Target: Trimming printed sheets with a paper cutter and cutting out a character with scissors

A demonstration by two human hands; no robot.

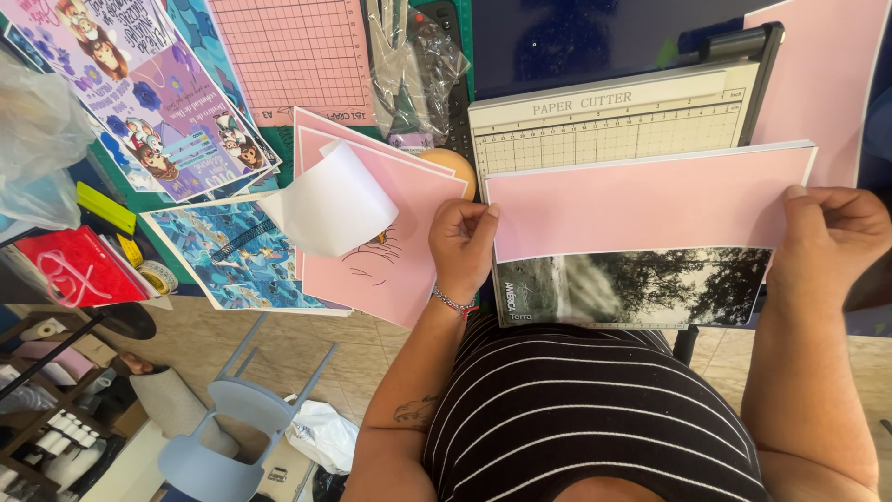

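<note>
Striped black-and-white fabric (595, 418) is being worn on the torso nearest the camera, below both hands. Just above it, a stack of pink sheets (641, 200) is being held upright by its two side edges, with a black-and-white tree photograph (641, 286) being shown along its lower part. The stack's left edge is being gripped by the left hand (462, 244), fingers curled around it, a beaded bracelet (453, 302) being worn at the wrist. The right edge is being pinched by the right hand (832, 237), thumb in front.

Directly beyond the stack, a white paper cutter (604, 121) with a grid is being partly hidden by it. To the left of the left hand, a pink card (390, 251) with a line drawing is lying on the counter (279, 149), a white backing sheet (334, 203) being curled up over it. Further left, a blue patterned print (228, 256) and a purple cartoon print (158, 112) are being overlapped, with a pink gridded mat (293, 56) beyond them. A red packet (79, 265) is lying at the far left edge. Down on the floor, left of the left forearm, a pale blue chair (232, 418) is seen.
</note>
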